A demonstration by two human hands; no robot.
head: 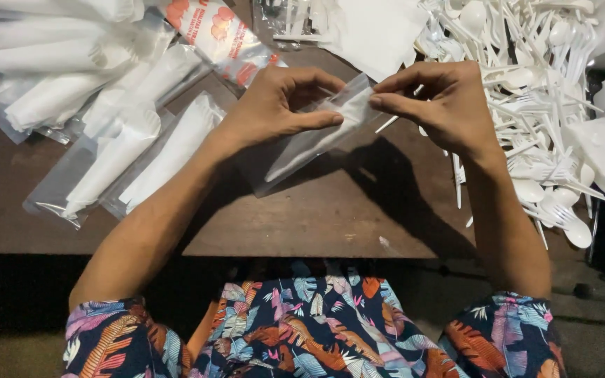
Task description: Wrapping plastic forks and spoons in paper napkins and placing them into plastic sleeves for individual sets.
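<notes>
Both hands meet above the middle of the brown wooden table (330, 217), sharing one clear plastic sleeve (316, 136) with a white folded napkin inside it. The left hand (278, 105) pinches the sleeve's upper part between thumb and curled forefinger, and the right hand (442, 98) pinches the very top edge with thumb and fingertips pressed together — a grip that looks meant to keep the mouth of the sleeve steady while the contents sit in place. The sleeve hangs just off the table, its long axis running on a slant: the open end points up and to the right, toward the right hand, and the closed end points down and to the left, near the left wrist. To the left lies a spread of already filled packets (106, 133), overlapping one another within easy reach. To the right sits a loose heap of white plastic spoons and forks (533, 91), close beside the right hand, presumably so pieces can be picked without stretching. A patterned garment (302, 329) shows at the bottom edge.
</notes>
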